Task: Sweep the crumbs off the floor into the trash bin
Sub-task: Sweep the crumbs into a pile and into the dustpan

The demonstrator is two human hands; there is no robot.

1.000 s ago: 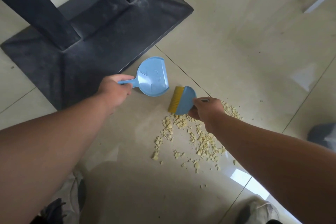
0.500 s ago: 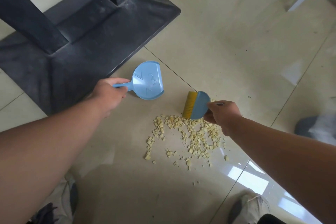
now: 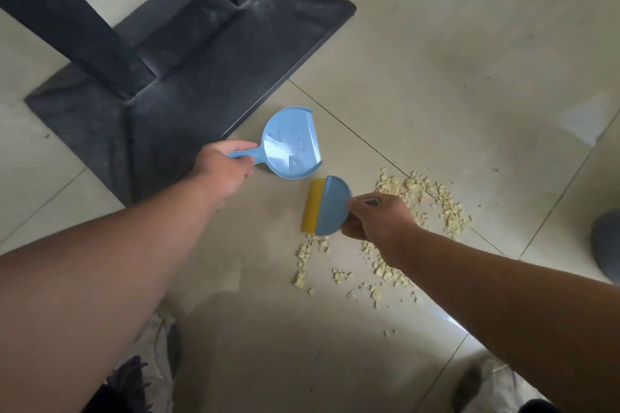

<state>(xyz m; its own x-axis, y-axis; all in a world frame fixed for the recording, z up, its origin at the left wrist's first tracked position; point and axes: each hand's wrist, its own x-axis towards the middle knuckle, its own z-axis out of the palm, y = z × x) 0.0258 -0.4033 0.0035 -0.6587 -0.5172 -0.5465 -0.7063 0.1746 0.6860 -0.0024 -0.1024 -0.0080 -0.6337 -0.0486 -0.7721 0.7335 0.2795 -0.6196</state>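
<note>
Two hands work low over the tiled floor [image 3: 436, 60]. The left hand [image 3: 223, 168] has its fingers curled around the thin handle of a light blue dustpan [image 3: 292, 143]. The pan lies at the middle of the view, just beside the near right edge of a black table base [image 3: 188, 77], and its open straight edge points to the right. Raised marks, among them a "3", show on its inner face.

The right hand [image 3: 379, 216] grips the handle of a small blue brush [image 3: 330, 206] with yellow bristles [image 3: 312, 206]. The bristles point to the left, toward the dustpan, and the brush is just near and right of the pan, very close to it; I cannot tell if the two touch.

Many pale yellow crumbs [image 3: 432, 198] lie on the floor. One group is to the right of the right hand, along a tile joint. Another group spreads nearer, below the brush and under the right forearm. A few single pieces lie apart, still nearer to the person.

Both forearms are bare. At the bottom edge, light shoes [image 3: 161, 339] are partly visible. A grey rounded object [image 3: 605, 245] is cut by the right edge.
</note>
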